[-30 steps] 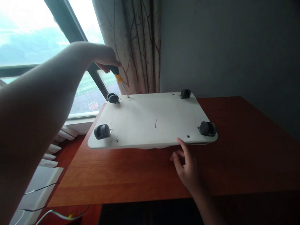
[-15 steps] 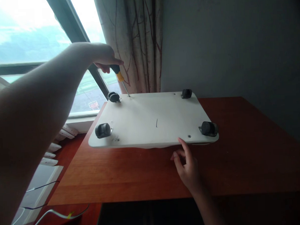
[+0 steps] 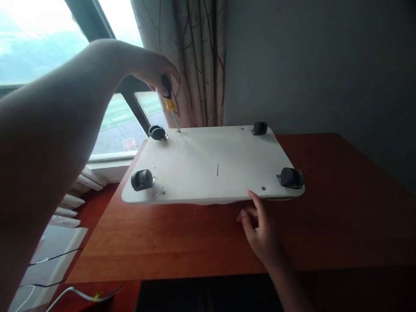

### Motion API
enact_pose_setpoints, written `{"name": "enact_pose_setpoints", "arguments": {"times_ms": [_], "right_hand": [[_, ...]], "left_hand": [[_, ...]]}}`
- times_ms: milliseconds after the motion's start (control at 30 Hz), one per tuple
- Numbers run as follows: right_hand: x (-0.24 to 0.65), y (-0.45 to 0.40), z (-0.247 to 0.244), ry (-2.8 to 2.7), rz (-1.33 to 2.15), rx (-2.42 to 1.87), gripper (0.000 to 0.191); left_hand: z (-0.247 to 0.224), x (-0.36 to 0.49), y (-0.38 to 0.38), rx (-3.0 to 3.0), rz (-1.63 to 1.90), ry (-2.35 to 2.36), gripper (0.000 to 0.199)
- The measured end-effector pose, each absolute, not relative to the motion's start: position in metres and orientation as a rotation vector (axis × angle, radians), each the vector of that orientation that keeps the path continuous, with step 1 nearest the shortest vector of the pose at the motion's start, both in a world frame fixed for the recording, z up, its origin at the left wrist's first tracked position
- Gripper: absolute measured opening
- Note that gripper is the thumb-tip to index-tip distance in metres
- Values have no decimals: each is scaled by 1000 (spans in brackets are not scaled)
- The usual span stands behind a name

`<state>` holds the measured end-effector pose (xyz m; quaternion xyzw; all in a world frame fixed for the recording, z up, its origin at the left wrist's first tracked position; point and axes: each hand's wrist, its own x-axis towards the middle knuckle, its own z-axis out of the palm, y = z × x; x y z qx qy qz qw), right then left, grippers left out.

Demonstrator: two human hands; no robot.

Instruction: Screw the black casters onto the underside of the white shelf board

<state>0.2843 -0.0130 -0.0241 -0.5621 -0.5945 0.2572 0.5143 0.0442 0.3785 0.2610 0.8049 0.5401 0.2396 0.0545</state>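
Observation:
My left hand [image 3: 161,74] is wrapped round the black and yellow handle of a screwdriver [image 3: 170,104]. Its metal shaft points down, and the tip meets the far edge of a white board [image 3: 194,161] at a screw hole. The board lies flat on the table with black caster wheels at its corners; the nearest to the screwdriver is the far-left caster [image 3: 157,132]. At the board's near edge rests the index fingertip of my right hand [image 3: 261,232]. Its fingers are apart, the others loosely curled, and nothing is held in them.
The reddish-brown wooden table [image 3: 334,215] extends well to the right of the board. Behind stand a patterned curtain [image 3: 200,59] and a grey wall [image 3: 310,55]. A window [image 3: 27,44] fills the left. Cables [image 3: 76,293] hang by the table's left front corner.
My left hand has risen slightly and shifted right, its grip turning round the handle, and the screwdriver stands more upright. Its tip stays in the same spot. My right hand has hardly moved.

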Motion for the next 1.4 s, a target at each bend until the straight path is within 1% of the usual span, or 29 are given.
{"name": "enact_pose_setpoints", "arguments": {"times_ms": [100, 167, 233, 367, 500, 600, 767, 900, 967, 1133, 1267, 1400], "right_hand": [[284, -13, -25, -1429, 616, -1352, 57], [284, -13, -25, -1426, 619, -1352, 57], [284, -13, -25, -1425, 621, -1349, 57], [284, -13, -24, -1427, 617, -1345, 57], [284, -13, -23, -1427, 623, -1351, 57], [285, -13, -24, -1426, 607, -1360, 56], [284, -13, -24, -1439, 589, -1361, 56], [284, -13, -23, -1436, 587, -1365, 56], [284, -13, -23, -1434, 595, -1367, 56], [284, -13, -21, -1435, 618, -1374, 56], [284, -13, -21, -1428, 623, -1366, 56], [284, -12, -22, -1427, 632, -1359, 56]], "left_hand": [[261, 45, 379, 2423, 209, 1626, 39], [259, 46, 381, 2407, 76, 1678, 41], [257, 48, 384, 2401, 26, 1764, 43], [255, 51, 383, 2390, -14, 1945, 45], [261, 56, 370, 2373, 71, 2152, 41], [262, 61, 364, 2330, 70, 2245, 38], [259, 59, 371, 2363, 63, 2014, 29], [261, 46, 380, 2336, 72, 1856, 34], [262, 38, 384, 2328, 65, 1819, 35], [263, 23, 391, 2345, 51, 1763, 30], [261, 23, 391, 2349, 31, 1748, 26], [261, 26, 387, 2351, 11, 1731, 25]]}}
